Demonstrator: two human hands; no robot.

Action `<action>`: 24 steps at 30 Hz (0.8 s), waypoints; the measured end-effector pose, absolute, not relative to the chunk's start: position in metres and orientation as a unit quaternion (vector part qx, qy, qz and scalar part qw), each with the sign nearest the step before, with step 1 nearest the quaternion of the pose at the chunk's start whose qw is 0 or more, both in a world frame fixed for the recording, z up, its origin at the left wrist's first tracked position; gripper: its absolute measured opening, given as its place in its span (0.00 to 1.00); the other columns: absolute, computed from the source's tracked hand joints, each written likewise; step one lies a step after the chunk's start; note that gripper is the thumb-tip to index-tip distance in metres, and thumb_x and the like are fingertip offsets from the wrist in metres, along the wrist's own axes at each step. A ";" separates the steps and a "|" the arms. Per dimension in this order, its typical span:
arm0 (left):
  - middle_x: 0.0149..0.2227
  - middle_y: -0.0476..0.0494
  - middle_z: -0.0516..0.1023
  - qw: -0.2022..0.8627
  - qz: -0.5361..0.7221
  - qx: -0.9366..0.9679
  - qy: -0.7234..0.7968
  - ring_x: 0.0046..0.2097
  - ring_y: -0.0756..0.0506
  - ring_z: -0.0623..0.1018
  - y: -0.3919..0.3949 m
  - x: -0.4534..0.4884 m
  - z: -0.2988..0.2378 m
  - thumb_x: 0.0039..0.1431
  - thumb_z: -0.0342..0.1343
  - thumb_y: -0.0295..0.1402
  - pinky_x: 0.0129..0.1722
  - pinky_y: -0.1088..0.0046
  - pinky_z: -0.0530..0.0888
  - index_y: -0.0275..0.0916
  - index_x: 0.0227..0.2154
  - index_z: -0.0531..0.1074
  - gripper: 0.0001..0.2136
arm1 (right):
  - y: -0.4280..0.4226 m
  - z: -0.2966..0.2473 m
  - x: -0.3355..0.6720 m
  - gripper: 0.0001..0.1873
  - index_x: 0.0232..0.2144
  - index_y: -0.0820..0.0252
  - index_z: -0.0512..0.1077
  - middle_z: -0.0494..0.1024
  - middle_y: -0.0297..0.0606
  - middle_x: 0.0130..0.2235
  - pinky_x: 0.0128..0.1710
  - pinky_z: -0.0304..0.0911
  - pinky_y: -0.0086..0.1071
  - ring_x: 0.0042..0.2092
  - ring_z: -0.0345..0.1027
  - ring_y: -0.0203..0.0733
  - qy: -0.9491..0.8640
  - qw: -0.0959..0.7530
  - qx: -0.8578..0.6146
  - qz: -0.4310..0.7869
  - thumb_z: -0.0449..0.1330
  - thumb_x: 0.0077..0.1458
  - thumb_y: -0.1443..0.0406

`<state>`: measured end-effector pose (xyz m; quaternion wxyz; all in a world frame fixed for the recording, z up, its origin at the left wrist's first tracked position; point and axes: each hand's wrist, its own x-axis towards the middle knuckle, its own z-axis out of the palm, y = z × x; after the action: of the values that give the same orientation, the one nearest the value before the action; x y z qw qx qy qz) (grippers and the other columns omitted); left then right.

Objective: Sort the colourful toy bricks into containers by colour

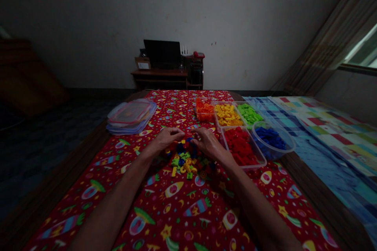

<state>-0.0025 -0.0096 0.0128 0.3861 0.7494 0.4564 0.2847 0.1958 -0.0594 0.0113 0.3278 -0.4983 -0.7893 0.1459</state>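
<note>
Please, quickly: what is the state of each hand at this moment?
Left hand: fingers bent, close to the toy pieces; whether it holds one cannot be told.
Right hand: fingers bent by the same pieces; its grip cannot be told.

Two bare forearms (118,196) taper toward the wrists (151,150).

Plastic pieces (188,161), multicoloured, heaped on red cloth (165,208)

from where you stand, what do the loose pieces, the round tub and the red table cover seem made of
Loose pieces: likely hard moulded plastic, given their uniform bright colours and crisp shapes.
Round tub: probably smooth translucent plastic; blue pieces show through its wall.
Red table cover: printed, dullish, lying flat; cloth or vinyl, I can't tell.
</note>
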 end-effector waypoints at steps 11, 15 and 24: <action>0.33 0.43 0.81 0.301 0.291 0.760 0.498 0.36 0.42 0.78 -0.004 -0.022 0.029 0.48 0.53 0.47 0.38 0.69 0.72 0.36 0.30 0.77 0.18 | -0.065 0.036 0.241 0.13 0.44 0.60 0.72 0.74 0.42 0.38 0.42 0.61 0.36 0.40 0.67 0.43 -0.769 0.371 -0.521 0.013 0.58 0.55 0.68; 0.34 0.44 0.82 0.238 0.185 0.796 0.525 0.36 0.41 0.79 0.000 -0.041 0.029 0.47 0.54 0.41 0.37 0.71 0.72 0.39 0.31 0.78 0.14 | -0.074 0.048 0.286 0.14 0.44 0.61 0.72 0.75 0.43 0.38 0.43 0.61 0.36 0.41 0.67 0.45 -0.708 0.320 -0.629 -0.031 0.55 0.55 0.65; 0.42 0.40 0.80 0.142 0.217 0.836 0.483 0.44 0.41 0.78 -0.002 -0.012 0.006 0.55 0.51 0.35 0.46 0.67 0.72 0.38 0.38 0.78 0.13 | -0.088 0.056 0.338 0.16 0.44 0.64 0.73 0.77 0.45 0.38 0.43 0.61 0.35 0.43 0.69 0.46 -0.633 0.188 -0.750 -0.041 0.55 0.56 0.63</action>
<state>-0.0121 -0.0019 0.0061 0.1420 0.8362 0.4831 0.2175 0.3381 -0.0882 0.0559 0.1879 -0.7502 -0.6327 -0.0409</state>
